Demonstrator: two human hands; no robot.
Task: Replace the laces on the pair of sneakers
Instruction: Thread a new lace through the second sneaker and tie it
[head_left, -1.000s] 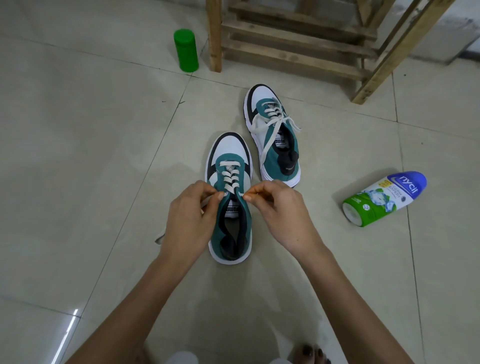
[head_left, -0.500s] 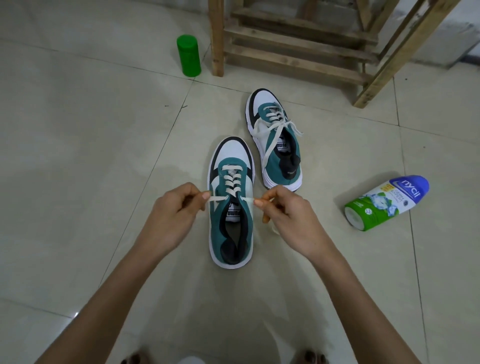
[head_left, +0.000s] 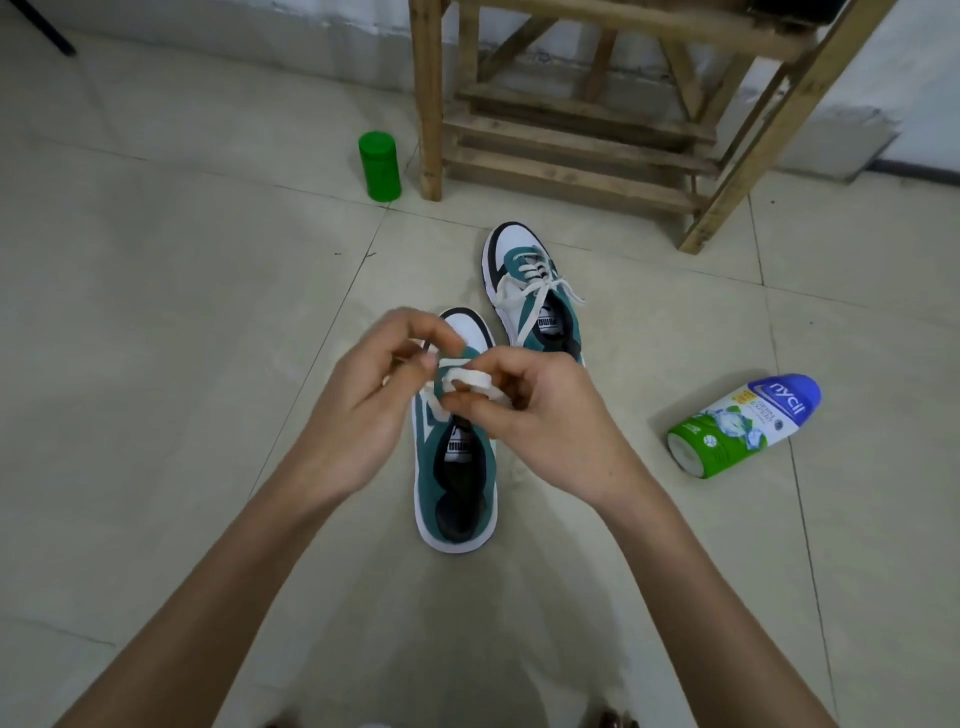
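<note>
Two teal, white and black sneakers lie on the tiled floor. The near sneaker (head_left: 457, 467) points away from me, and its laced front is hidden behind my hands. My left hand (head_left: 374, 400) pinches one end of its white lace (head_left: 470, 378). My right hand (head_left: 540, 415) holds the other end, bent into a loop over its fingers. Both hands meet above the tongue. The far sneaker (head_left: 535, 301) sits behind and to the right, its white lace tied in a loose bow.
A green and blue powder bottle (head_left: 743, 423) lies on its side at the right. A green cylinder container (head_left: 380, 166) stands beside a wooden rack (head_left: 571, 124) at the back. My toes show at the bottom edge.
My hands were apart, pulling the lace ends sideways; now they have risen and come together over the shoe, with the lace looped between them. The view has tilted upward.
</note>
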